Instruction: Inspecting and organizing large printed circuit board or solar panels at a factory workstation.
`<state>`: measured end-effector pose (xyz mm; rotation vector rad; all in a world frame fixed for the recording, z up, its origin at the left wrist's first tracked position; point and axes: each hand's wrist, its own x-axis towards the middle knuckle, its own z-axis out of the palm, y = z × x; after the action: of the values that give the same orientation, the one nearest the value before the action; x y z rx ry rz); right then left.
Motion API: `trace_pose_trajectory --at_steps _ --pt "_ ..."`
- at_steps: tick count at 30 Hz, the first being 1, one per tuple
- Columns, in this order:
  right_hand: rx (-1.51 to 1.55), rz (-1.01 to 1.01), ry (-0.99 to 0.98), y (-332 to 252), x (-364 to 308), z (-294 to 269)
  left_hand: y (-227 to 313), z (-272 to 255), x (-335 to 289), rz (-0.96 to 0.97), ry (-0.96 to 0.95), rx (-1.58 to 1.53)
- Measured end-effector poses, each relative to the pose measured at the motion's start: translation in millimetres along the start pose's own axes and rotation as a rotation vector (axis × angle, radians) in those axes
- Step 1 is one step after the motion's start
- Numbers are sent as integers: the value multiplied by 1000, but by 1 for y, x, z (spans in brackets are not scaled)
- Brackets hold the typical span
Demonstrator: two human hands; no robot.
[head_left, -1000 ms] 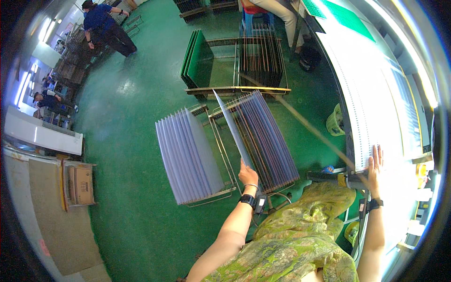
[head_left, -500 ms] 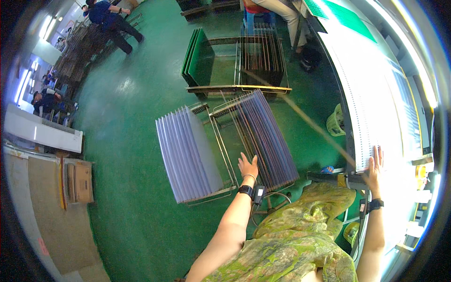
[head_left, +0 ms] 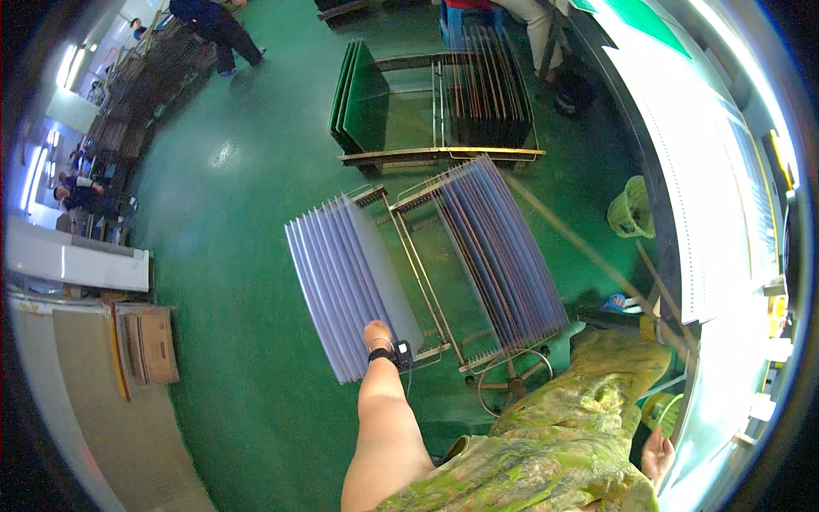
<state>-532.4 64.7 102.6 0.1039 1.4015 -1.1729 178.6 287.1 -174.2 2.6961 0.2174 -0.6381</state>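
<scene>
My left hand (head_left: 376, 335) is closed at the near end of a row of pale, translucent panels (head_left: 328, 286) standing upright in a metal floor rack (head_left: 420, 269). The back of the hand hides the fingertips and anything between them. More thin panels, bluish with brown edges (head_left: 503, 256), stand in the right half of the same rack. By the edge of the brightly lit bench (head_left: 682, 218) is my right hand (head_left: 656, 458), low beside my body. Its fingers are partly hidden, and I cannot see anything held in it.
Behind the near rack stands a second rack (head_left: 444, 155) with green panels (head_left: 363, 94) and dark ones. A green basket (head_left: 631, 209) and a wheeled stool base (head_left: 514, 384) are near the bench. Cardboard boxes (head_left: 153, 346) lie left. One person (head_left: 217, 30) stands far left; another sits beyond the racks.
My left hand has gone left from beside the bluish panels to the pale ones, and its spread fingers have closed. My right hand has come off the bench top, back towards my body.
</scene>
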Motion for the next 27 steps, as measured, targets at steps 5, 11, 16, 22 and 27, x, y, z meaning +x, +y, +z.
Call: trace_pose_trajectory --at_steps 5,11,16,22,27 --pt "425 -246 151 15 -18 -9 -2 -12 56 188 12 80" --pt "502 -247 129 11 -22 -64 59 -9 59 106 -99 332" --pt "500 -201 89 -12 -5 -106 60 -7 78 49 -26 437" --pt "468 -104 34 -58 19 -124 68 -16 68 223 31 432" --pt "440 -6 -29 -47 58 -115 105 -84 37 427 156 397"
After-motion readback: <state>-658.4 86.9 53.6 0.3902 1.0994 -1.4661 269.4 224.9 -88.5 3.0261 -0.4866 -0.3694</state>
